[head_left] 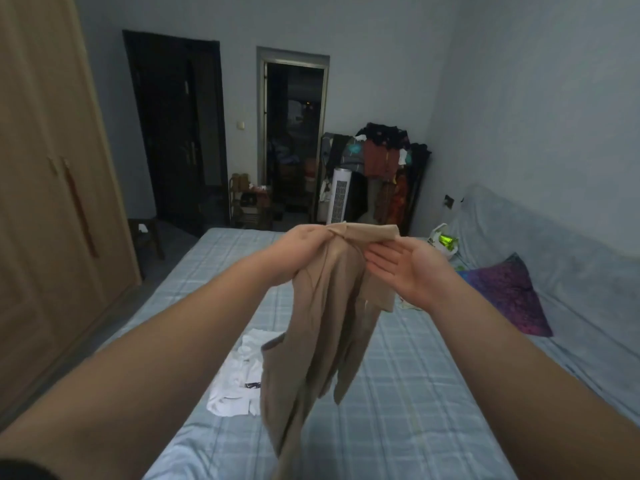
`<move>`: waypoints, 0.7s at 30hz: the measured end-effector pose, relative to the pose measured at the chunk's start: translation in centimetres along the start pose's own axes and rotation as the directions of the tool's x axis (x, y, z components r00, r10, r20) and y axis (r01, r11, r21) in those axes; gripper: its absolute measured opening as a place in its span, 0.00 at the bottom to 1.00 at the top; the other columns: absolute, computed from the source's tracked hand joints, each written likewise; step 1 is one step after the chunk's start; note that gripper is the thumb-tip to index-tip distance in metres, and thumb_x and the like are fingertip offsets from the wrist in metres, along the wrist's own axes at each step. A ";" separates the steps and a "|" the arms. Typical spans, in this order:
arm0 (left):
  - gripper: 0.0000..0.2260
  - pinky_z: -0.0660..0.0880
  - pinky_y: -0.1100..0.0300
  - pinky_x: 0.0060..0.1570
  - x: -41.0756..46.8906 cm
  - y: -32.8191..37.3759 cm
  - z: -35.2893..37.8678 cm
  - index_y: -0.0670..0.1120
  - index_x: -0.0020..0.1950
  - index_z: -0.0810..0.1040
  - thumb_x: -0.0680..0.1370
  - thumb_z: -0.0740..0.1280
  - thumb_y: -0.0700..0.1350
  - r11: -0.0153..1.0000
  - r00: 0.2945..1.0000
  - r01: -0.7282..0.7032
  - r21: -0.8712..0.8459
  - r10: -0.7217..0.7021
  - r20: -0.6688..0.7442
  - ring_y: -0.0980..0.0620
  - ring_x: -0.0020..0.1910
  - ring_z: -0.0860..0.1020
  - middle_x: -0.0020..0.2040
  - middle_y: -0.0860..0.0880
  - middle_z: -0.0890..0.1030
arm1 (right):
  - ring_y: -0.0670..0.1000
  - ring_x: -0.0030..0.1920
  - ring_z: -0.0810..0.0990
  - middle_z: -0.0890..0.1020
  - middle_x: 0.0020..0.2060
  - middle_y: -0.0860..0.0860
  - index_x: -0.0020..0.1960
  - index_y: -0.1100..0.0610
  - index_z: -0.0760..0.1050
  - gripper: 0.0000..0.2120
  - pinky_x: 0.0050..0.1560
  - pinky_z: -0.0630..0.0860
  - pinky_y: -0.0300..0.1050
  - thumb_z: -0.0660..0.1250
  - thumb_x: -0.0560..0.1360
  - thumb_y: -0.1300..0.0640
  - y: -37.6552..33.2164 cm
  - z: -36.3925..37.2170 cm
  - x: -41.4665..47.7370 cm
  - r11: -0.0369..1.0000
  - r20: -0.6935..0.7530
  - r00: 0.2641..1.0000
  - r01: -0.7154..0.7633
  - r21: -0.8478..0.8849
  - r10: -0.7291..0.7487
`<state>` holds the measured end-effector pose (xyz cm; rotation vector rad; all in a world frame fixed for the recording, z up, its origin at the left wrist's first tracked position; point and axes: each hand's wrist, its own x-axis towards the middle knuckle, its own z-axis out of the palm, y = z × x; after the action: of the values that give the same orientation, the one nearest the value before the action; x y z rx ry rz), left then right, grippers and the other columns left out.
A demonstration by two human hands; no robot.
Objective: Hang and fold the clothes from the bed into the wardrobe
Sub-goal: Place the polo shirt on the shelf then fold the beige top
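A beige garment [318, 327] hangs in the air above the bed [415, 393]. My left hand [304, 251] grips its bunched top edge. My right hand [412, 268] is beside the cloth with the palm turned toward me and the fingers straight, their tips touching the upper edge of the fabric. A white garment [239, 375] lies crumpled on the checked blue sheet below, partly hidden by the beige cloth. The wooden wardrobe [52, 202] stands at the left with its doors closed.
A purple patterned pillow [509, 292] and a white bag with a green item [443, 240] lie at the bed's right side. A rack loaded with clothes [384, 157] and a white tower fan [339, 199] stand beyond the bed. A dark door [176, 133] is behind.
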<state>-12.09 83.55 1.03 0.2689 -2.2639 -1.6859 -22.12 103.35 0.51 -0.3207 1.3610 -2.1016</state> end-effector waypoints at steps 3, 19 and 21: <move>0.11 0.80 0.58 0.42 0.2 1.1 0.1 0.47 0.55 0.82 0.82 0.63 0.51 0.949 0.986 0.155 -0.274 -0.131 0.103 0.52 0.45 0.85 0.46 0.47 0.86 | 0.59 0.61 0.80 0.79 0.64 0.60 0.71 0.60 0.68 0.17 0.57 0.79 0.52 0.59 0.83 0.56 0.6 0.6 -0.3 0.991 0.043 0.999 -0.016 -0.135 0.022; 0.12 0.76 0.56 0.41 1.8 5.7 1.9 0.41 0.40 0.76 0.82 0.59 0.38 0.855 0.986 0.163 -0.492 -0.160 0.050 0.49 0.37 0.75 0.35 0.45 0.75 | 0.50 0.55 0.74 0.71 0.53 0.45 0.56 0.49 0.66 0.21 0.52 0.76 0.52 0.67 0.72 0.38 14.2 -0.7 -1.7 0.213 -0.125 0.870 -0.024 -0.977 -0.477; 0.06 0.79 0.57 0.37 2.0 5.5 1.2 0.38 0.48 0.80 0.80 0.64 0.38 0.923 0.976 0.189 -0.335 -0.213 -0.035 0.50 0.37 0.80 0.39 0.44 0.80 | 0.52 0.47 0.80 0.78 0.45 0.46 0.48 0.48 0.71 0.06 0.49 0.79 0.54 0.64 0.75 0.47 14.0 -1.6 -0.4 0.341 -0.180 0.886 -0.027 -0.940 -0.426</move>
<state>-14.18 85.60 6.27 0.4874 -1.9141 -2.0895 -17.66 100.75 -12.64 -0.5454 2.8780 -1.2950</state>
